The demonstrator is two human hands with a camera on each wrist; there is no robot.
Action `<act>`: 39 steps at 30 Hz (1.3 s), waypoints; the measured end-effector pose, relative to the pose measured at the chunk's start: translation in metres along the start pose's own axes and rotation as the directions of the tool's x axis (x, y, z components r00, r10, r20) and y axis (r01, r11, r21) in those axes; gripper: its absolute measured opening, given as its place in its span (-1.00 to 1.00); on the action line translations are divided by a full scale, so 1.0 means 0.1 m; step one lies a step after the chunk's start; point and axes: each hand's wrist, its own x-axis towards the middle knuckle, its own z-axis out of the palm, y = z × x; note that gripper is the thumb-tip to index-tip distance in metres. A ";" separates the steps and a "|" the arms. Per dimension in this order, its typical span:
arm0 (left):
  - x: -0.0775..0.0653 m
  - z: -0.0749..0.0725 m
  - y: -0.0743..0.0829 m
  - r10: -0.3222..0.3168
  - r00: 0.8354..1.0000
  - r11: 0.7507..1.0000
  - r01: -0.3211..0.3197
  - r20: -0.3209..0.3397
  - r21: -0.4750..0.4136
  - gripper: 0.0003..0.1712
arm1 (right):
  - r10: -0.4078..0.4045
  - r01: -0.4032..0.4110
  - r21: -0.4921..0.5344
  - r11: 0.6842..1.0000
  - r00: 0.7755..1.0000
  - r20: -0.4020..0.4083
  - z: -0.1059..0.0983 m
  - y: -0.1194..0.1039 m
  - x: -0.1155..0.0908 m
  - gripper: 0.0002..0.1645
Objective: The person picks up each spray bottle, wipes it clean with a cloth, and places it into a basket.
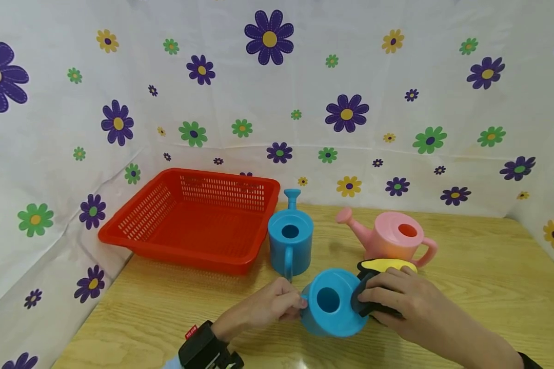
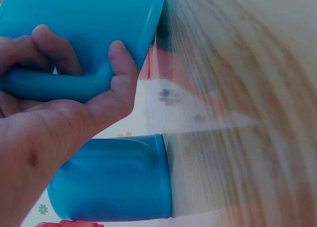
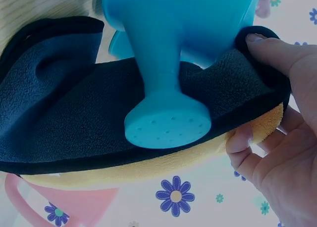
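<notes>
A blue watering can point(image 1: 331, 318) is tilted above the wooden table, and my left hand point(image 1: 277, 303) grips its handle point(image 2: 59, 86) with curled fingers. In my right hand point(image 1: 403, 302) is a two-sided cloth point(image 3: 99, 103), dark grey on one face and yellow on the other, pinched at its edge between thumb and fingers. The cloth lies against the can around its spout point(image 3: 159, 68); the spout's perforated head shows in front of the dark face in the right wrist view. In the head view, the cloth and right hand hide the spout.
A second blue watering can point(image 1: 277, 256) stands just behind the held one. Behind the right hand is a pink watering can point(image 1: 388, 241). The red plastic basket point(image 1: 240, 264) sits at the back left. A flowered sheet point(image 1: 304, 87) hangs behind the wooden table point(image 1: 166, 307).
</notes>
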 end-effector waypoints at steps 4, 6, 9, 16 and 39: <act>-0.02 0.02 0.01 -0.007 1.000 0.998 0.006 0.008 0.069 -0.52 | 0.032 -0.032 0.007 0.999 0.999 -0.002 -0.03 0.03 0.00 -0.52; -0.03 0.03 0.01 0.008 1.000 0.991 -0.010 0.015 0.131 -0.56 | 0.033 -0.033 0.019 0.999 0.999 -0.014 -0.05 0.04 0.00 -0.52; -0.03 0.05 0.03 0.064 0.997 0.959 -0.070 0.032 0.273 -0.65 | 0.030 -0.029 0.024 0.999 0.999 -0.031 -0.08 0.07 0.03 -0.50; 0.02 0.10 0.01 0.190 0.974 0.744 -0.223 0.120 0.630 -0.69 | 0.065 -0.064 0.026 0.998 0.998 -0.010 -0.13 0.15 0.15 -0.41; 0.08 0.31 0.14 0.233 0.930 0.254 -0.340 0.284 0.906 -0.59 | 0.116 -0.133 0.039 0.990 0.949 0.293 0.09 0.12 0.54 -0.66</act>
